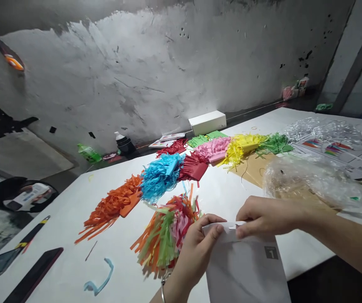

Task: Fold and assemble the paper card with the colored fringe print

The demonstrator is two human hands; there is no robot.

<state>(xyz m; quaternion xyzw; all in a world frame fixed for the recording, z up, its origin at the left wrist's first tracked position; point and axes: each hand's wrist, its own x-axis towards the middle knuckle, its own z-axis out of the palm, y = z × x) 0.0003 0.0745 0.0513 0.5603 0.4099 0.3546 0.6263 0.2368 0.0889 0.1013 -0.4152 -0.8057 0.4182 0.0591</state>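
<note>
My left hand (196,248) and my right hand (264,216) both pinch the top edge of a white paper sheet (247,269) marked with a "1", held just above the white table (73,214). Under my left hand lies a mixed bundle of orange, green, pink and red fringed paper strips (165,233). Beyond it, fringed paper bundles lie in a row: orange (113,206), blue (160,174), dark red (193,166), pink (214,148), yellow (240,147), green (275,144).
A crumpled clear plastic bag (313,181) lies on brown paper at right, with printed sheets (335,149) behind it. A white box (207,122) stands at the table's far edge. A dark phone (32,275), a blue paper scrap (100,282) and a bottle (124,143) lie at left.
</note>
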